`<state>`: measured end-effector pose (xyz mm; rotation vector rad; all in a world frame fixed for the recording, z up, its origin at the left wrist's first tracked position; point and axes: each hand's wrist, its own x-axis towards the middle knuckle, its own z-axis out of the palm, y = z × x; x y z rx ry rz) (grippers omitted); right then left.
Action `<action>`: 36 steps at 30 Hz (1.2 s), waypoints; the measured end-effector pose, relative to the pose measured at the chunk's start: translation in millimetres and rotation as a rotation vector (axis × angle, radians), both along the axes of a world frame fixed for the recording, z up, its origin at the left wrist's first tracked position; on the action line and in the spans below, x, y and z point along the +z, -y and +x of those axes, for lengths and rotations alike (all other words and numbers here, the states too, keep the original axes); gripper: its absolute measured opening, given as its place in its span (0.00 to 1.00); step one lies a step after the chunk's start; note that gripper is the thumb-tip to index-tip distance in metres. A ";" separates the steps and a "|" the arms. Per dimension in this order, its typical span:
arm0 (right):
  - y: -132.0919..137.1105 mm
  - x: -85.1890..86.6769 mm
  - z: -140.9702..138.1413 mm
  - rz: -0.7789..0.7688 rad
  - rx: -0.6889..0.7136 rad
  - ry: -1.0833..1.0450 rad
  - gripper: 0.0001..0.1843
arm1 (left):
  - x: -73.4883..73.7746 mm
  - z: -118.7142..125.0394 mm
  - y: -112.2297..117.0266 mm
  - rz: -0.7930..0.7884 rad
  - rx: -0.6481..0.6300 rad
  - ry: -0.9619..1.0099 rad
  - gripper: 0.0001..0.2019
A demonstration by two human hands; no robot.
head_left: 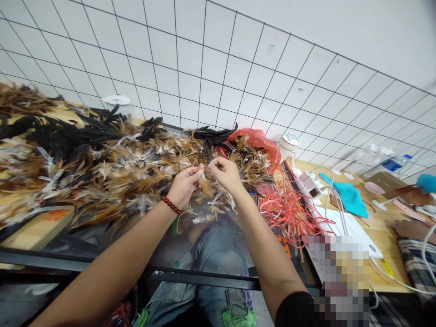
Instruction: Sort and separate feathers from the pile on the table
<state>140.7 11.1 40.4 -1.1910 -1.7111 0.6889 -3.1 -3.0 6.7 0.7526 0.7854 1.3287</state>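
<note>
My left hand (185, 185), with a dark red bead bracelet (171, 205) at the wrist, pinches a small brown feather (205, 187) that hangs below the fingertips. Close beside it, my right hand (225, 174) is closed in a pinch near the feather's upper end; what lies between those fingers is too small to make out. A bit of reddish material shows at the left fingertips. Under and behind both hands spreads a heap of brown and whitish feathers (136, 165), with long black feathers (75, 129) along its back.
Right of my hands lies a tangle of red string (286, 209), with a red plastic bag (260, 141) behind it. A black wire grid (204, 59) rises at the back. A white charger (309, 184), cables and a teal cloth (350, 197) occupy the right-hand table.
</note>
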 end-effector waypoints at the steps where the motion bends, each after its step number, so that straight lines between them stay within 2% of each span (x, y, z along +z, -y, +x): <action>1: 1.1 0.3 -0.3 0.016 -0.008 0.074 0.06 | -0.6 -0.5 -1.0 0.002 0.012 0.013 0.17; 5: 2.5 -1.6 -2.8 0.042 0.009 0.245 0.06 | -3.5 -0.7 -3.6 0.023 0.051 0.023 0.13; 10: 0.3 -5.8 -3.3 0.067 -0.048 0.248 0.05 | -3.2 1.3 -2.8 0.049 0.118 -0.025 0.12; 13: 0.4 -4.0 -2.7 0.115 -0.070 0.191 0.10 | 0.4 1.3 -0.7 0.059 0.115 -0.060 0.12; 16: -0.2 -3.2 -2.2 0.182 -0.014 0.176 0.16 | 3.9 1.3 1.7 0.047 0.078 -0.070 0.14; 20: -3.0 -8.2 -1.8 0.145 0.028 0.285 0.12 | 3.7 2.4 2.3 0.032 0.045 -0.044 0.16; 24: -2.7 -10.4 -1.7 0.107 -0.034 0.339 0.11 | -1.7 2.7 -0.7 0.094 0.111 -0.095 0.17; 29: 1.0 -4.7 0.1 0.113 -0.050 0.345 0.10 | -5.3 1.3 -3.7 0.128 0.162 -0.193 0.17; 36: 3.0 0.0 0.7 0.187 -0.038 0.376 0.11 | -0.4 4.2 2.3 0.068 0.047 -0.169 0.18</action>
